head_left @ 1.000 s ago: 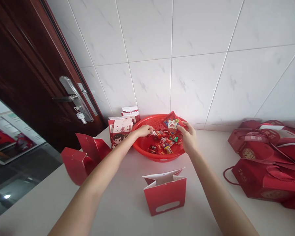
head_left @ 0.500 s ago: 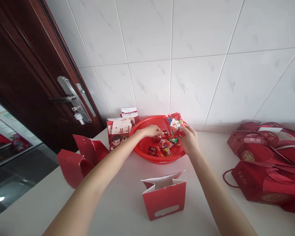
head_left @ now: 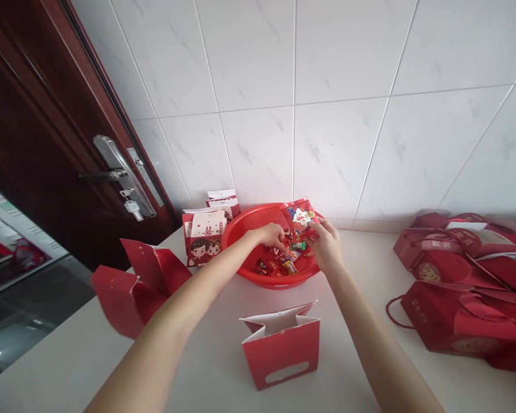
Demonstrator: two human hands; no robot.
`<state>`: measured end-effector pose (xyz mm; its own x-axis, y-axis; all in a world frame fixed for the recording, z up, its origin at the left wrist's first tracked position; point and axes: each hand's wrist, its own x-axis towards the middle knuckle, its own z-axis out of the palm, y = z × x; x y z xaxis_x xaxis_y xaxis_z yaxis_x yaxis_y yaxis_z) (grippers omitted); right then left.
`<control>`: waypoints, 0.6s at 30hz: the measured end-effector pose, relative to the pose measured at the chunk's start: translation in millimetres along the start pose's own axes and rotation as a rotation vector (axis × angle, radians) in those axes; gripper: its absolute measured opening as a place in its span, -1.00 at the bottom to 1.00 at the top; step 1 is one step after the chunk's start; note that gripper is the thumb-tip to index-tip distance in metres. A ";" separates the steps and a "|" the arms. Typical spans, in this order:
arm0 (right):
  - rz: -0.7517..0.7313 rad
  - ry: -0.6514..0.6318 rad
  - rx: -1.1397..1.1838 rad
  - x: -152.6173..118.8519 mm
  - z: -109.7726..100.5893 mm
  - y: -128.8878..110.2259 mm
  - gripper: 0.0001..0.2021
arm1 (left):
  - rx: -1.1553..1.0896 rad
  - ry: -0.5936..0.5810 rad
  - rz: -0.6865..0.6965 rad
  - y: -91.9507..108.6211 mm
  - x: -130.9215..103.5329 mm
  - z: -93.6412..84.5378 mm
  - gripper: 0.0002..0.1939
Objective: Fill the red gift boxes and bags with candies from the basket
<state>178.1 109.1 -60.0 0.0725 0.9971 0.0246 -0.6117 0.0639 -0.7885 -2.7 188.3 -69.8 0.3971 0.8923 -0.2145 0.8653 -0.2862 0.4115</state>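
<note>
A red plastic basket (head_left: pixel 246 225) by the wall holds several wrapped candies (head_left: pixel 290 267). Over its right side, my right hand (head_left: pixel 327 244) is closed on a red printed packet (head_left: pixel 300 219). My left hand (head_left: pixel 272 235) reaches into the basket with bent fingers close together, touching the candies; whether a piece is between the fingertips is too small to tell. In front of the basket stands a red paper bag (head_left: pixel 284 351), its top open and its white inside showing.
Two red bags (head_left: pixel 116 298) stand at the left, partly behind my left forearm. Printed cartoon boxes (head_left: pixel 204 238) lean beside the basket. Several red handled boxes (head_left: pixel 460 321) crowd the right side. A dark door (head_left: pixel 47 115) is at the left, a tiled wall behind.
My left hand has moved slightly right and deeper over the candies. The packet stays in my right hand. The whole view has shifted a little.
</note>
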 end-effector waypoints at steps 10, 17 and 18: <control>-0.009 -0.023 -0.025 -0.5 -0.5 0.4 -0.78 | -0.230 0.092 0.045 -6.7 -5.5 -4.5 -0.68; -0.003 -0.039 -0.021 -2.6 1.4 -2.0 -0.82 | -0.311 0.131 0.090 -3.2 -10.8 -10.9 -0.76; -0.004 -0.038 -0.019 -2.5 1.1 -2.0 -0.82 | -0.321 0.147 0.096 -2.4 -10.9 -11.7 -0.78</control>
<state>178.3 106.6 -57.9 0.0444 0.9977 0.0508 -0.5966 0.0673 -0.7997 -12.7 183.3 -58.1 0.4039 0.9139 -0.0416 0.6770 -0.2680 0.6854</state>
